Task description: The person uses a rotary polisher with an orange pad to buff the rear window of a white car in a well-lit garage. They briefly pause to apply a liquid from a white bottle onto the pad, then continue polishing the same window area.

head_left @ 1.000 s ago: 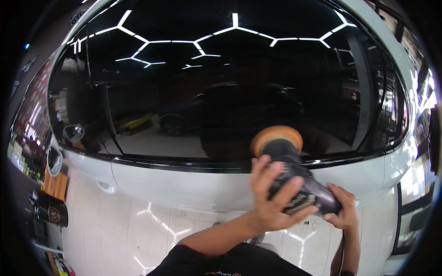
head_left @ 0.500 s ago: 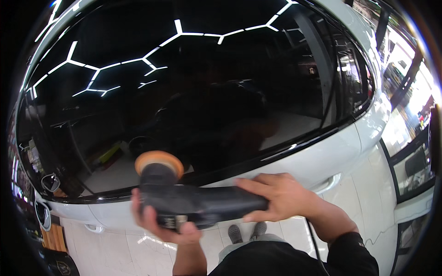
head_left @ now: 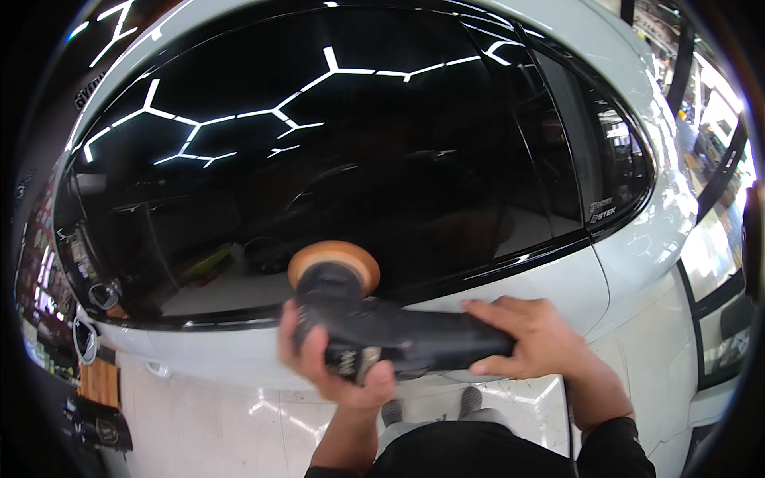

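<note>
Both my hands hold a black power polisher (head_left: 414, 338) with an orange pad (head_left: 335, 263) on its head. The fingers of my left hand (head_left: 339, 362) wrap round the head end, and my right hand (head_left: 534, 334) grips the rear of the body. The pad lies against the lower part of a dark, glossy car window (head_left: 382, 183), close to the black trim (head_left: 518, 263) below the glass. White door panels (head_left: 558, 295) of the car run under the trim, just beyond my right hand. A cord (head_left: 569, 414) hangs down beside my right forearm.
A side mirror (head_left: 85, 338) sticks out at the car's left end, with a wooden-topped piece (head_left: 100, 382) near it. Pale tiles (head_left: 207, 422) cover the floor around my feet. Dark-framed glass panels (head_left: 721, 334) stand at the right. Hexagonal ceiling lights reflect in the window.
The polisher and both hands have moved right along the lower window. My view has shifted too, bringing more of the rear side window into sight. Both hands keep their grip.
</note>
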### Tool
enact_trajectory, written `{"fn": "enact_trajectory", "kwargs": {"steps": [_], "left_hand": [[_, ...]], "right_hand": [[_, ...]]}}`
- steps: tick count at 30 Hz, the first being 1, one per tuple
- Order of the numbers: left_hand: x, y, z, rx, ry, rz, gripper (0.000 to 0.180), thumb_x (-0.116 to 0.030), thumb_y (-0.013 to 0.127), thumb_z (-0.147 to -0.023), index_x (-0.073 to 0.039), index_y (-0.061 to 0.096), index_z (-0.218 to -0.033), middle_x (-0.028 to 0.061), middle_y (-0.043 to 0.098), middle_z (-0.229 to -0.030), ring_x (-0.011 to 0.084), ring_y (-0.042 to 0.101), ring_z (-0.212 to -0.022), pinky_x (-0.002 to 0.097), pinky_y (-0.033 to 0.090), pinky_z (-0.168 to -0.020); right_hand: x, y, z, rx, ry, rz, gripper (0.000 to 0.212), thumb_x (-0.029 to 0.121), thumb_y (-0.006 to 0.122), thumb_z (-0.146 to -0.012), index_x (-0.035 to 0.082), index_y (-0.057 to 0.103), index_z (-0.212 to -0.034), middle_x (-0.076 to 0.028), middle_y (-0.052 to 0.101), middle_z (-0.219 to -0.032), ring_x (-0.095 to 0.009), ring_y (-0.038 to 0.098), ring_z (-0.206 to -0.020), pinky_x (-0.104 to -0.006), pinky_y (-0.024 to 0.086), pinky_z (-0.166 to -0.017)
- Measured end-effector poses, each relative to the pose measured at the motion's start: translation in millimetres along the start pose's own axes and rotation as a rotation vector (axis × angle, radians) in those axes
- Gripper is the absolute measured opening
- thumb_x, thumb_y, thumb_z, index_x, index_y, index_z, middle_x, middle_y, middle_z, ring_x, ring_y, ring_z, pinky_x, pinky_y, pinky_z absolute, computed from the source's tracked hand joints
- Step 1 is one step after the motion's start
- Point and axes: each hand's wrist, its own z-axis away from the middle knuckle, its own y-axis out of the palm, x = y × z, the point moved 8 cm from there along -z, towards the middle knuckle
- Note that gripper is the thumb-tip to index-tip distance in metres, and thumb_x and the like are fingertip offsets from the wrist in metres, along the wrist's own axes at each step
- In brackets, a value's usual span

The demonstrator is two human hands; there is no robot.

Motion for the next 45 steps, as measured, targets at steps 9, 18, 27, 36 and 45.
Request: {"fn": "enact_trajectory", "kwargs": {"steps": [9, 18, 27, 36, 45], "left_hand": [[-85.8, 95.9, 17.2, 0.068, 0.042, 0.078, 0.073, -0.054, 0.071, -0.082, -0.011, 0.048, -0.135, 0.0235, 0.032, -0.142, 0.0465, 0.037, -0.135, 0.0661, 0.038, -0.109], [-106.9, 111.3, 0.7, 0.085, 0.066, 0.021, 0.071, -0.052, 0.067, -0.085, -0.01, 0.045, -0.138, 0.0256, 0.032, -0.143, 0.0475, 0.04, -0.134, 0.062, 0.04, -0.11], [-123.1, 131.0, -89.5, 0.044, 0.164, 0.165, 0.07, -0.038, 0.078, -0.077, -0.004, 0.054, -0.134, 0.0261, 0.038, -0.141, 0.0423, 0.05, -0.125, 0.0501, 0.049, -0.099], [-117.7, 116.4, -51.6, 0.001, 0.152, 0.135, 0.068, -0.039, 0.076, -0.078, -0.002, 0.056, -0.13, 0.0276, 0.038, -0.142, 0.045, 0.047, -0.129, 0.0554, 0.044, -0.107], [-96.5, 88.5, -38.5, 0.001, 0.159, 0.046, 0.071, -0.047, 0.076, -0.079, -0.005, 0.055, -0.132, 0.0256, 0.039, -0.142, 0.0457, 0.045, -0.131, 0.0558, 0.044, -0.107]], "right_hand": [[-88.2, -74.2, 66.8, -0.092, 0.03, -0.042, 0.084, 0.063, 0.08, -0.073, 0.004, 0.066, -0.13, -0.016, 0.068, -0.082, -0.034, 0.068, -0.069, -0.04, 0.056, -0.066], [-102.0, -93.8, 68.7, -0.068, -0.03, -0.075, 0.084, 0.064, 0.078, -0.077, 0.003, 0.063, -0.133, -0.017, 0.067, -0.083, -0.033, 0.068, -0.068, -0.0391, 0.056, -0.065], [-91.5, -136.2, 39.1, -0.222, -0.081, -0.243, 0.083, 0.056, 0.08, -0.078, 0.002, 0.058, -0.137, -0.022, 0.069, -0.097, -0.036, 0.069, -0.083, -0.0406, 0.055, -0.079], [-94.1, -114.6, 49.9, -0.126, -0.068, -0.194, 0.083, 0.056, 0.08, -0.077, 0.001, 0.058, -0.136, -0.02, 0.069, -0.094, -0.034, 0.07, -0.084, -0.0393, 0.055, -0.076], [-78.4, -85.0, 43.3, -0.126, -0.052, -0.229, 0.09, 0.061, 0.081, -0.076, -0.005, 0.059, -0.133, -0.023, 0.068, -0.095, -0.036, 0.07, -0.081, -0.04, 0.055, -0.076]]}}
